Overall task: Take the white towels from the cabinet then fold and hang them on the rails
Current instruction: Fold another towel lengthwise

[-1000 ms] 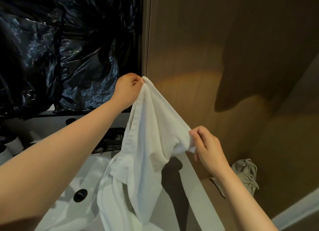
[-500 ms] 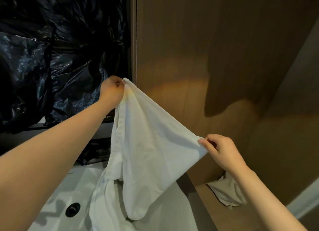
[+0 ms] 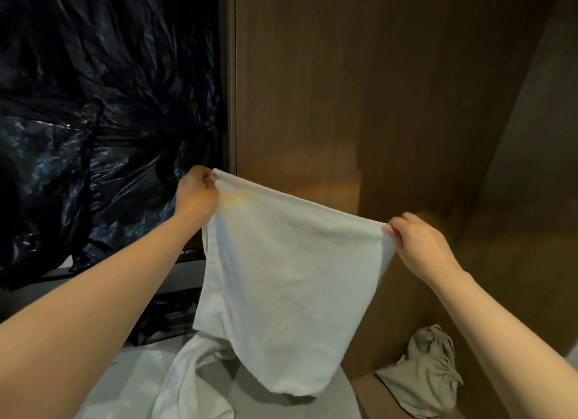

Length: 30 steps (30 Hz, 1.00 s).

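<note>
A white towel (image 3: 287, 281) hangs spread in front of me, its top edge stretched between both hands. My left hand (image 3: 195, 193) pinches the upper left corner, up by the dark doorframe. My right hand (image 3: 419, 243) pinches the upper right corner, a little lower. The towel's lower part trails down onto the white counter (image 3: 131, 384), where more white cloth (image 3: 194, 387) lies bunched. No rail is in view.
Black plastic sheeting (image 3: 93, 121) covers the left wall above the counter. A brown wooden panel (image 3: 359, 90) stands straight ahead. A crumpled beige cloth (image 3: 428, 375) lies on a wooden ledge at the lower right.
My right hand has drawn its corner out to the right and upward, so the towel's top edge went from slack and bunched to stretched wide. My left hand kept its corner.
</note>
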### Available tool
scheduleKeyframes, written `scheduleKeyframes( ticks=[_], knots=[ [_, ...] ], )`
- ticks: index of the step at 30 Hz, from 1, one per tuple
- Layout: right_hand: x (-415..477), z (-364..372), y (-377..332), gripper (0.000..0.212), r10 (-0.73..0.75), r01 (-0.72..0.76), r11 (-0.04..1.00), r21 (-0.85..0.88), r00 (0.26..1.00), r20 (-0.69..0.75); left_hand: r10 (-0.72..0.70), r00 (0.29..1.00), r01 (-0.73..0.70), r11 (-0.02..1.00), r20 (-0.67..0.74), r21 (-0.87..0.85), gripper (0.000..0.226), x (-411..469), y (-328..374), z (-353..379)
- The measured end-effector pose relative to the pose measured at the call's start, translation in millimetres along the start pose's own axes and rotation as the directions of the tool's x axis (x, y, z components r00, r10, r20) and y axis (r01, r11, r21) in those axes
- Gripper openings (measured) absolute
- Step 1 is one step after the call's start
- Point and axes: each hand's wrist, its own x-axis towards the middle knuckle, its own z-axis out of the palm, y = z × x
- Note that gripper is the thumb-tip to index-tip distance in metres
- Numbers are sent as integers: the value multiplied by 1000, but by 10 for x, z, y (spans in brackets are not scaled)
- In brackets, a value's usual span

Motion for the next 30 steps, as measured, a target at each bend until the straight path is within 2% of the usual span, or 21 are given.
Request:
scheduleKeyframes(
  ticks=[8,13,21,26,30],
  knots=[
    [688,-666,-51,16,-50,26,988,-154,987,-154,79,993,-85,994,-93,-72,29,208,286,-175],
    [901,-898,-56,19,5,-28,995,-97,971,-237,128,983,-143,983,-128,-117,26,257,412,-258],
    [930,-827,-19,18,9,-33,994,-104,975,-224,166,975,-183,977,-151,-111,25,270,412,-295],
    [734,-469,-30,19,93,-96,994,-43,993,-66,171,985,-172,981,-18,-86,22,-11,378,-185],
    [417,-153,-224,25,64,-69,992,102,997,52,260,951,-242,963,169,-118,13,-550,162,65]
  ],
)
